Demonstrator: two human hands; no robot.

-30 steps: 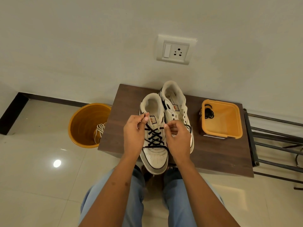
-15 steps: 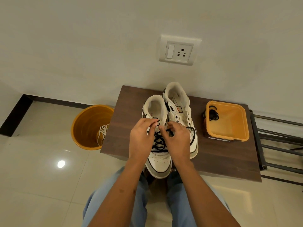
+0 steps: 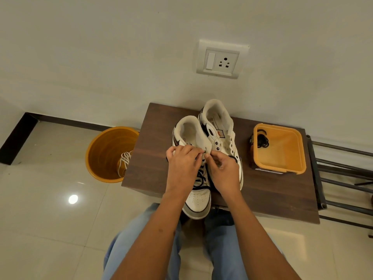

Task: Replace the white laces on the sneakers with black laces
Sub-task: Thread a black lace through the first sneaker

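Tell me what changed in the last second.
Both hands drew together at the top eyelets of the near sneaker: left hand and right hand now meet fingertip to fingertip, pinching the black lace. Far sneaker, tub and bucket stayed put.

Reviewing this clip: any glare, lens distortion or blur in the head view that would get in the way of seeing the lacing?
Head view: a round lamp glare sits on the glossy floor tile, far from the work. Wide-angle distortion bows the table edges and the wall. The left hand and right hand look sharp, but they cover the upper eyelets of the near sneaker, so the black lace tip is hidden.
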